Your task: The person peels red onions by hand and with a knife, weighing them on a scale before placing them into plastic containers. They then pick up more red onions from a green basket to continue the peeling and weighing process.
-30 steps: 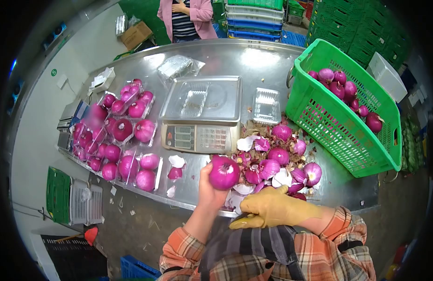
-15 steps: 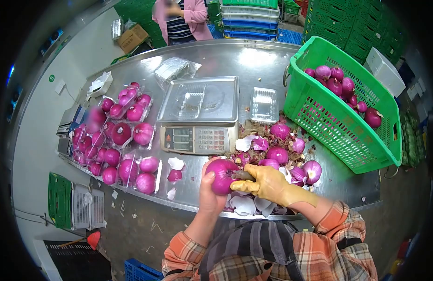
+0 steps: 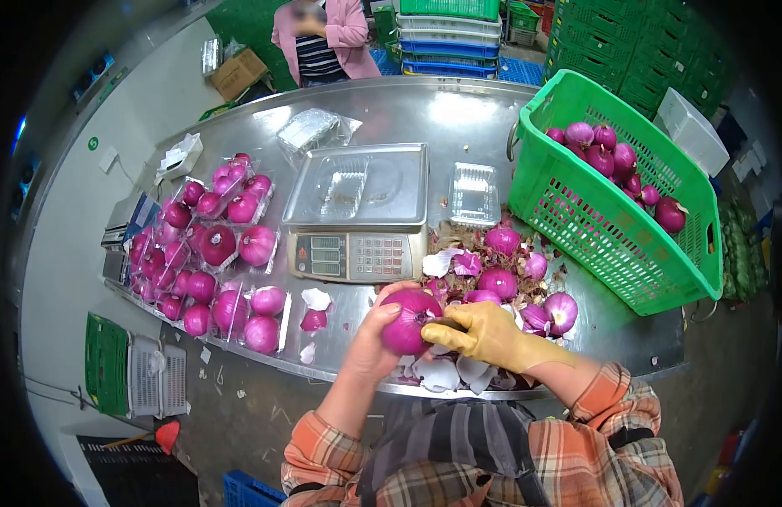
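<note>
A peeled-looking red onion rests in my bare left hand, the fingers wrapped round its far and left sides. My right hand, in a yellow rubber glove, is closed on a small dark knife-like tool, mostly hidden by the fingers. Its end points at the onion's stem end, where the gloved fingertips also meet the onion. Just beyond the glove, more red onions lie among brown dry skins. Loose pale and purple peels lie under my hands at the table's near edge.
A digital scale stands mid-table, a clear tray beside it. Packed onions cover the left side. A green crate holding onions leans at the right. Across the table stands a person in a pink jacket.
My left hand has turned the onion slightly, and its stem end sits a little lower. The gloved hand has shifted slightly right with the tool. The view has tilted a little.
</note>
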`<state>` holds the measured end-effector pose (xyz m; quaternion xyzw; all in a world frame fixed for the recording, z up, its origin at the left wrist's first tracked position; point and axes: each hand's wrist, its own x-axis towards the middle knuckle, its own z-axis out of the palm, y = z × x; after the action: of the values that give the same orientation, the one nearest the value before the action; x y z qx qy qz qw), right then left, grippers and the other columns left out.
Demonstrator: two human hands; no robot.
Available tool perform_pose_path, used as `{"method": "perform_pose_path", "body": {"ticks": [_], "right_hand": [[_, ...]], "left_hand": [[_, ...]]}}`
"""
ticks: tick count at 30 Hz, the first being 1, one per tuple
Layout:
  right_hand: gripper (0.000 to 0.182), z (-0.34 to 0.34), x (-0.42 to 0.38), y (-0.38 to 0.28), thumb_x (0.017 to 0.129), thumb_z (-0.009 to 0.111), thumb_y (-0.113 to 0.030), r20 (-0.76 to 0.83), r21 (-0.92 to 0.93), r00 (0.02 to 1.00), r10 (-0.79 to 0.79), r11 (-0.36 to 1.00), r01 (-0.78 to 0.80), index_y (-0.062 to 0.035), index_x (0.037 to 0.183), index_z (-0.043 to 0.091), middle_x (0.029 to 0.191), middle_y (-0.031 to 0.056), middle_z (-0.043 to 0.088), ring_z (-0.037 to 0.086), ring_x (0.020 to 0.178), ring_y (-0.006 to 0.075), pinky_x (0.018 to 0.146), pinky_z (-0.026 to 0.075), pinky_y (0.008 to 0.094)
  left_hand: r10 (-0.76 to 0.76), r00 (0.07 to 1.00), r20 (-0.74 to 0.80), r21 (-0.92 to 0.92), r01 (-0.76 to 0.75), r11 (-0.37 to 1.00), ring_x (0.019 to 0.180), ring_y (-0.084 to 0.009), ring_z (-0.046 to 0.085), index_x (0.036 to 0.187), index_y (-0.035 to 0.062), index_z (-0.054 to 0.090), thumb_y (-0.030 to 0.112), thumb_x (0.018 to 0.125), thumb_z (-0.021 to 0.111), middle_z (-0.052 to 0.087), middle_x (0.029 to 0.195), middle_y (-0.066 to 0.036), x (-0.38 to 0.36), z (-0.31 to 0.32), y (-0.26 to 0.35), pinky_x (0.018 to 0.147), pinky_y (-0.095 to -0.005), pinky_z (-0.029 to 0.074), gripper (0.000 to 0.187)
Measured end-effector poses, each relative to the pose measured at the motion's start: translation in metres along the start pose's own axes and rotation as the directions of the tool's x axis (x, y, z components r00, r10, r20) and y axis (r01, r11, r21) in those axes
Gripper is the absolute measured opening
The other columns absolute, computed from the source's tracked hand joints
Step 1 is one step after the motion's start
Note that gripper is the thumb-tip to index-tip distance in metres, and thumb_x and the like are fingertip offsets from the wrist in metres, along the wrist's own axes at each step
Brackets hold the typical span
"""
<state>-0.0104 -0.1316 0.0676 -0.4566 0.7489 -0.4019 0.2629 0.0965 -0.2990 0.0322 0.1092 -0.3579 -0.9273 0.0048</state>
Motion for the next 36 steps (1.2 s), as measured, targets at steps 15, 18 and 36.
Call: {"method": "perform_pose_path", "body": {"ticks": [15, 18, 36], "right_hand": [[0.074, -0.007, 0.023, -0.009, 0.071, 0.057, -0.076, 0.075, 0.047, 0.936, 0.344, 0.936, -0.348, -0.0075, 0.098, 0.062, 0.073, 0.0114, 0.063, 0.063, 0.072, 0.028, 0.065, 0.047, 0.0374], [0.074, 0.002, 0.025, -0.004, 0.071, 0.057, -0.076, 0.089, 0.074, 0.937, 0.339, 0.935, -0.346, -0.0082, 0.1, 0.063, 0.073, 0.0106, 0.063, 0.063, 0.072, 0.0273, 0.064, 0.047, 0.0367], [0.045, -0.003, 0.0, -0.036, 0.08, 0.064, -0.054, 0.231, -0.316, 0.961, -0.15, 0.923, 0.22, -0.0091, 0.075, 0.059, 0.068, 0.0112, 0.06, 0.061, 0.062, 0.0311, 0.054, 0.047, 0.0406]], "left_hand": [[0.496, 0.845, -0.199, -0.033, -0.512, 0.858, 0.111, -0.0302, 0.055, 0.126, 0.0116, 0.037, 0.037, 0.085, 0.062, 0.051, 0.123, -0.02, 0.016, -0.003, -0.019, 0.096, -0.0431, 0.046, 0.054], [0.497, 0.836, -0.234, -0.017, -0.515, 0.857, 0.11, -0.0284, 0.054, 0.126, 0.0112, 0.037, 0.032, 0.085, 0.061, 0.05, 0.123, -0.019, 0.014, 0.0, -0.021, 0.096, -0.041, 0.045, 0.053], [0.447, 0.803, -0.394, 0.029, -0.475, 0.879, 0.109, -0.0274, 0.053, 0.127, 0.0102, 0.038, 0.028, 0.09, 0.056, 0.05, 0.12, -0.014, 0.017, 0.02, -0.02, 0.088, -0.0443, 0.051, 0.045]]}}
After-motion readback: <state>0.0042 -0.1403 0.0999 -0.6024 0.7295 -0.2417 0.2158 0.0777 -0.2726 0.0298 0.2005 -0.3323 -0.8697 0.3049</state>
